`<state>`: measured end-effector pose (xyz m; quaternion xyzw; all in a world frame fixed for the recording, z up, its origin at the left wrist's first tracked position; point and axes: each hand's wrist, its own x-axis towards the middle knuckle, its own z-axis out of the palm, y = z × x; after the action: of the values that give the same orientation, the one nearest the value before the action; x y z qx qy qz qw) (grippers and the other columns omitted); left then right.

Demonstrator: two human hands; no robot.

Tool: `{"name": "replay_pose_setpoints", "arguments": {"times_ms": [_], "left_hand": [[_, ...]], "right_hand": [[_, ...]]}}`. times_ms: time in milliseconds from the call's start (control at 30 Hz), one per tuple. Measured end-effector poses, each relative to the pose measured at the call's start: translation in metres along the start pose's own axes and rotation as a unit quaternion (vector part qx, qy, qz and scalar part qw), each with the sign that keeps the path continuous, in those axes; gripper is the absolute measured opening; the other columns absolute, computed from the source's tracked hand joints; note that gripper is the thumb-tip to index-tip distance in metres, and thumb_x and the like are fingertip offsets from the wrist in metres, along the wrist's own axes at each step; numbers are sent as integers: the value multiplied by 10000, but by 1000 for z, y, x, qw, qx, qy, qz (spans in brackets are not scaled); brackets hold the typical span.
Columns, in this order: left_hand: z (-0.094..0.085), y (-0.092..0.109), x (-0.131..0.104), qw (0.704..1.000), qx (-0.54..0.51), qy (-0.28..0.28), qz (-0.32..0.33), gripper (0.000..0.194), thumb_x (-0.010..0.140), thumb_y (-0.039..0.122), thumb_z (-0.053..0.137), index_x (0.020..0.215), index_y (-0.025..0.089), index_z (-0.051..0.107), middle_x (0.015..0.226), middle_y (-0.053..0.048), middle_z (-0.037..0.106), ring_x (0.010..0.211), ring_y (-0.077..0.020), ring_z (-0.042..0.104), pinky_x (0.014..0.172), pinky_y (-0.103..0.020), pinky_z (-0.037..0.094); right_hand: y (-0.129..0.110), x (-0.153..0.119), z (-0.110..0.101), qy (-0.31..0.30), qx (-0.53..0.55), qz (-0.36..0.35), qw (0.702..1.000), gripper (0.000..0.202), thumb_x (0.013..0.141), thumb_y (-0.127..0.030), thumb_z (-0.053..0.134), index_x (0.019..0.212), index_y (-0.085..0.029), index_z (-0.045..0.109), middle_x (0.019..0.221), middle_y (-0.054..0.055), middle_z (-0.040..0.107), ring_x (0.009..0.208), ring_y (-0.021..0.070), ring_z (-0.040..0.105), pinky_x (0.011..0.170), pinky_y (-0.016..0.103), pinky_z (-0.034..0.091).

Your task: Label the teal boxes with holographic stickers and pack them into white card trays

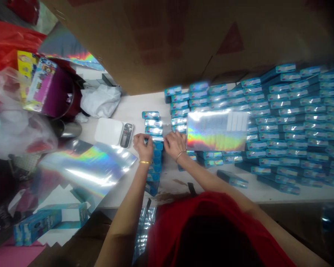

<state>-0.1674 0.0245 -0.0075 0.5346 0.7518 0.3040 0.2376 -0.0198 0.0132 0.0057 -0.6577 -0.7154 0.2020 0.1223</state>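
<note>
A column of small blue boxes (156, 161) stands on the white table in front of me. The far boxes have shiny label strips across their ends; the nearer ones show plain blue. My left hand (144, 147) pinches the left end of a shiny label strip (157, 138), held across one of these boxes. At the strip's other end, the fingers of my right hand (174, 145) are closed too. Just right of that hand, a rainbow-shiny label sheet (211, 131) lies over more boxes, with several white rectangles at its upper right.
Many blue boxes (289, 141) in rows fill the right side. A white scale (110, 131) stands on the left, near a larger shiny sheet (100, 170) and a crumpled white bag (100, 101). A large cardboard box (167, 44) walls off the back. An opened carton (72, 215) sits lower left.
</note>
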Motion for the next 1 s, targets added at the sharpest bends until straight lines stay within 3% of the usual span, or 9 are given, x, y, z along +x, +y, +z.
{"name": "replay_pose_setpoints", "arguments": {"times_ms": [233, 367, 467, 600, 667, 733, 833, 900, 1000], "left_hand": [[7, -5, -3, 999, 25, -4, -23, 137, 760, 303, 651, 836, 194, 617, 1046, -73, 526, 1064, -264, 502, 1000, -438, 366], [9, -15, 4, 993, -32, -5, -115, 707, 639, 343, 774, 1254, 174, 469, 1255, -126, 479, 1082, -262, 519, 978, -423, 408], [9, -23, 12, 971, -82, -60, -217, 980, 596, 368, 805, 1411, 170, 299, 1354, -166, 419, 1140, -281, 513, 954, -412, 445], [0, -30, 23, 919, -165, -163, -320, 1068, 607, 407, 801, 1462, 170, 207, 1432, -196, 354, 1180, -301, 523, 902, -393, 489], [-7, -27, 27, 919, -141, -183, -320, 1054, 583, 401, 821, 1440, 146, 263, 1426, -210, 367, 1199, -317, 511, 928, -407, 473], [-10, -14, 29, 959, -77, -122, -245, 953, 582, 386, 826, 1378, 132, 367, 1390, -203, 412, 1222, -317, 482, 992, -424, 423], [2, 29, 26, 999, -44, -9, -28, 630, 725, 404, 718, 1259, 160, 489, 1272, -136, 515, 1128, -254, 526, 1006, -411, 400], [24, 73, 20, 989, -77, -44, 119, 393, 842, 383, 592, 1175, 180, 546, 1141, -87, 584, 1019, -210, 565, 960, -380, 428], [74, 146, 11, 937, -101, -161, 292, 234, 913, 288, 473, 1085, 189, 597, 1042, -73, 614, 1021, -206, 557, 938, -354, 427]], "right_hand": [[1, 4, 5, -39, -30, -5, 999, 263, 954, -301, 423, 874, -169, 637, 951, 106, 627, 1007, 285, 452, 823, 398, 233], [5, 5, 9, -42, -37, -23, 998, 235, 938, -291, 453, 958, -161, 648, 994, 123, 616, 1025, 289, 433, 842, 405, 235], [7, 6, 15, -71, -44, -64, 994, 227, 924, -196, 442, 909, -169, 667, 957, 111, 617, 993, 269, 439, 860, 411, 240], [5, 12, 21, -108, -58, -109, 986, 244, 891, -109, 446, 891, -167, 683, 921, 105, 623, 983, 256, 438, 932, 440, 224], [5, 13, 14, -117, -60, -141, 981, 243, 887, -107, 455, 875, -173, 689, 905, 97, 625, 978, 249, 439, 959, 445, 215], [13, 12, -4, -89, -45, -164, 981, 229, 899, -140, 463, 882, -189, 686, 901, 82, 624, 962, 236, 446, 948, 430, 237], [49, 6, -44, 41, 1, -125, 991, 220, 943, -245, 442, 944, -211, 659, 899, 64, 616, 912, 219, 463, 882, 397, 295], [89, 3, -72, 148, 37, -47, 987, 256, 968, -284, 390, 939, -198, 630, 870, 65, 602, 872, 210, 475, 835, 370, 334], [155, -1, -102, 255, 75, 68, 962, 278, 975, -290, 337, 874, -190, 576, 840, 73, 575, 852, 209, 492, 799, 343, 377]]}}
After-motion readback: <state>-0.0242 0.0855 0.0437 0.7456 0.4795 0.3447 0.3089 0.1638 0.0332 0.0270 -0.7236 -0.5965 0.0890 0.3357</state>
